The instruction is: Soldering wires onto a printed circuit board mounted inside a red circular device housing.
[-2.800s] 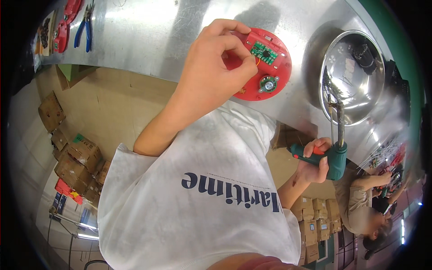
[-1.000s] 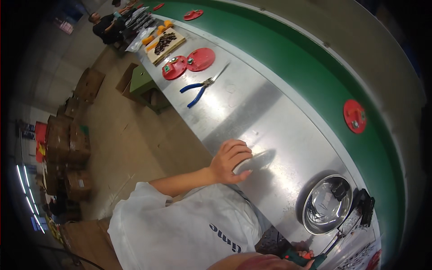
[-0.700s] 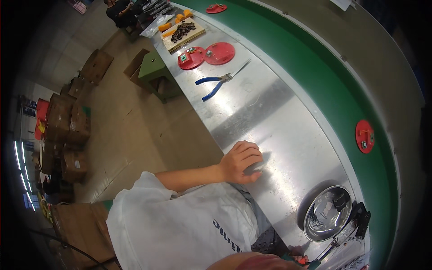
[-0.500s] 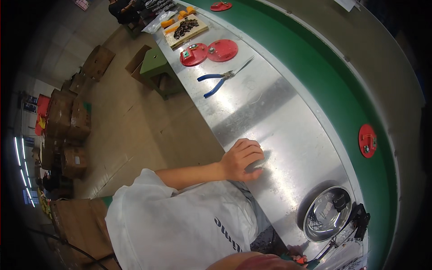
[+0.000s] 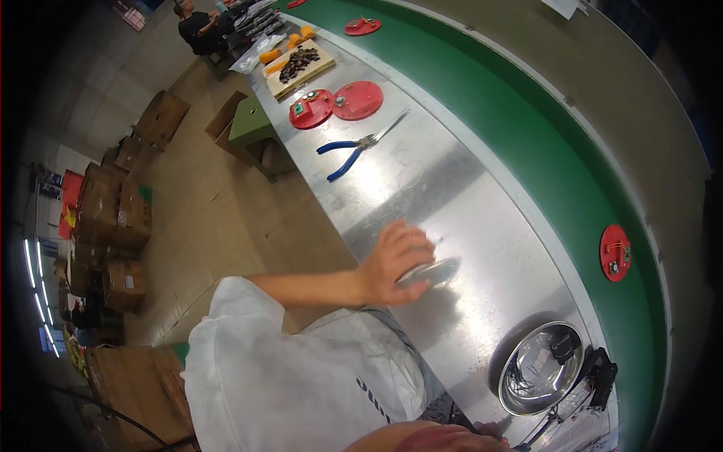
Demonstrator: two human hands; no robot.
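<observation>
My left hand (image 5: 395, 265) hovers over the near edge of the metal worktop, blurred by motion. Its fingers are curled, and a thin, shiny, clear-looking piece (image 5: 439, 272) shows between thumb and fingers; I cannot make out its kind. At the lower edge only a sliver of my right hand (image 5: 493, 431) shows, its fingers mostly hidden. A steel bowl (image 5: 502, 384) with a black part (image 5: 563, 348) and dark wires inside stands beyond it. Farther up lie blue-handled pliers (image 5: 348, 157), with pointed metal tweezers (image 5: 393, 125) against their jaws.
Two red discs (image 5: 358, 100) lie past the pliers, one bearing a small circuit board. Behind them a board (image 5: 325, 63) holds a heap of dark pieces. More red discs (image 5: 616, 254) sit on the green belt (image 5: 520, 135). A green stool (image 5: 252, 120) and a seated person (image 5: 202, 32) are beyond.
The view has shifted slightly. My left hand has moved a little left, and the shiny piece now shows in it. The orange-red thing by my right hand has gone out of sight.
</observation>
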